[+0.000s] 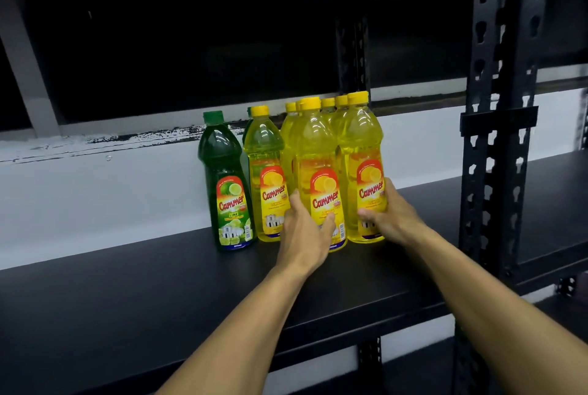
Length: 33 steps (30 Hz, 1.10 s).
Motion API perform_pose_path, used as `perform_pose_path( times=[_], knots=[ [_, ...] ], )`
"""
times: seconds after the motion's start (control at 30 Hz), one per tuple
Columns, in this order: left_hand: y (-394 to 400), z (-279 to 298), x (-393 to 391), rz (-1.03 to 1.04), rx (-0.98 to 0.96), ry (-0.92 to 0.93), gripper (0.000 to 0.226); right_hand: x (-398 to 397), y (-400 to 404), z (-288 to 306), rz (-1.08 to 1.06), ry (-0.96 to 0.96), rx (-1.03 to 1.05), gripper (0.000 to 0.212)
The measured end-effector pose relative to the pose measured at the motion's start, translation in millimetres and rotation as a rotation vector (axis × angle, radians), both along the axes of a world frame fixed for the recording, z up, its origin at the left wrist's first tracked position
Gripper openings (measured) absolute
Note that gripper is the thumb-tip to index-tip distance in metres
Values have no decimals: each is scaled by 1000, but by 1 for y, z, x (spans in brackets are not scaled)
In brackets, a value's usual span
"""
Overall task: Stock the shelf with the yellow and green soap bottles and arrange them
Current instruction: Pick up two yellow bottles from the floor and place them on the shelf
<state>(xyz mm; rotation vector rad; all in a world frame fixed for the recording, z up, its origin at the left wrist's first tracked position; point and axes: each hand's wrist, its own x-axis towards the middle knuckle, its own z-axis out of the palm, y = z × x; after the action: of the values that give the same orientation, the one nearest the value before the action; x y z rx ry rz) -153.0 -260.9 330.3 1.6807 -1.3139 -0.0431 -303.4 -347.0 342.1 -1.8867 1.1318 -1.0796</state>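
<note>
Several yellow soap bottles stand upright in a tight cluster on the black shelf [127,293]. My left hand [304,232] grips the middle front yellow bottle [321,152] low on its label. My right hand [389,215] grips the right front yellow bottle [361,140] from its right side. Another yellow bottle [265,152] stands just left of them, with more yellow bottles behind. A green bottle [222,168] stands at the cluster's left end, and a second green bottle is mostly hidden behind the yellow one.
A black perforated upright post [499,108] rises at the right, with a thinner one [351,28] behind the bottles. The white wall [95,197] runs along the shelf's back. The upper shelf edge crosses the top of the view.
</note>
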Motion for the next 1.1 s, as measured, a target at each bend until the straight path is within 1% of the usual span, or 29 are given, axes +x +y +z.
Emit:
perform_pose_path(
  times=[0.23, 0.57, 0.97, 1.1],
  knots=[
    [-6, -2, 1, 5, -19, -4, 80, -1, -15, -2, 38, -18, 3, 64],
    [-4, -2, 1, 17, -38, -66, 78, -1, -26, -5, 81, -63, 5, 62],
    [-8, -2, 2, 26, -35, -80, 77, -2, -27, -8, 50, -87, -11, 62],
    [-7, -1, 1, 23, -32, -73, 79, 0, -24, -6, 53, -91, 4, 65]
  ],
)
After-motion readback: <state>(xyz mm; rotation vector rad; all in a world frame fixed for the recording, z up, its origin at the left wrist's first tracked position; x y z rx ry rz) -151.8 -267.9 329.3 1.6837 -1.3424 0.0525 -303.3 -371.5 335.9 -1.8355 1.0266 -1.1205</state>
